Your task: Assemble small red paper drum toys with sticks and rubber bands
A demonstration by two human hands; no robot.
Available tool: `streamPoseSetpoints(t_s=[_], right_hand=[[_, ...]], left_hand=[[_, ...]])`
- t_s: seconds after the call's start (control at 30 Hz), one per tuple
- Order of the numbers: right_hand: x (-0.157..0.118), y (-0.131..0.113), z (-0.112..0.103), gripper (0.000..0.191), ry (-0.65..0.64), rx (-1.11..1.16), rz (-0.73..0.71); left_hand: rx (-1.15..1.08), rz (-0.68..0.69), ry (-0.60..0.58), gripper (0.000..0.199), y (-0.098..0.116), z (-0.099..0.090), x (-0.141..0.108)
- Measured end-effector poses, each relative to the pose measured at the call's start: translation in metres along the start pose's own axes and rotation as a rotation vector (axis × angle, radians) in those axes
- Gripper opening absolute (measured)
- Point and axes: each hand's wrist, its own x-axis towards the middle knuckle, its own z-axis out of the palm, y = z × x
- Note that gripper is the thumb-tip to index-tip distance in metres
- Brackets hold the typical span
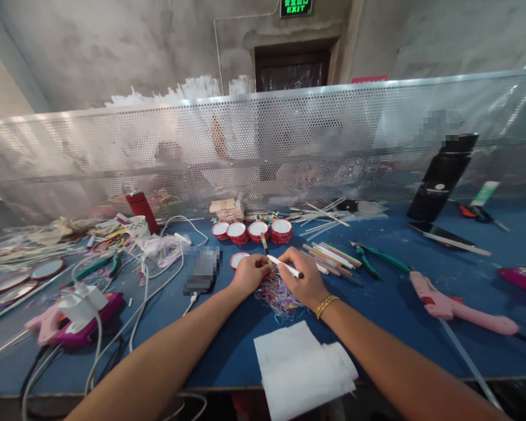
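Blue tabletop point(228, 351), perforated screen point(263, 152), grey wall point(135, 52), pen point(294, 269) in right hand point(304, 282)

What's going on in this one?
Someone works bare-handed at a cluttered blue table. The right hand holds a white pen; the left hand is close to its other end, though what its fingertips pinch is unclear. Both are by a pile of colourful loops. Beyond stand four stacks of red-rimmed white discs; a pink glue gun lies to the right.
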Motion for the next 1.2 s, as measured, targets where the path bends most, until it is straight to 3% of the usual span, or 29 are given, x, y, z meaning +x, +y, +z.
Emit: streamPoseSetpoints(t_s=[0.57,0.8,1.03,1.2], right_hand=[[0.0004,0.0010,-0.0002,0.010,0.036,-0.049,0.030],[-0.0002,0.0019,0.0013,0.008,0.009,-0.020,-0.006],[0.0007,0.0008,0.0001,0.010,0.033,-0.055,0.033],[0.0008,0.0023,0.0019,0.009,0.017,-0.023,-0.012]], left_hand=[[-0.082,-0.034,0.027,0.020,0.0028,0.0023,-0.0003],[-0.001,0.023,0.002,0.018,-0.0018,-0.0008,0.0007],[-0.025,-0.032,0.016,0.022,0.0011,-0.0001,0.0003],[0.006,0.000,0.010,0.021,-0.0004,-0.0018,0.0016]])
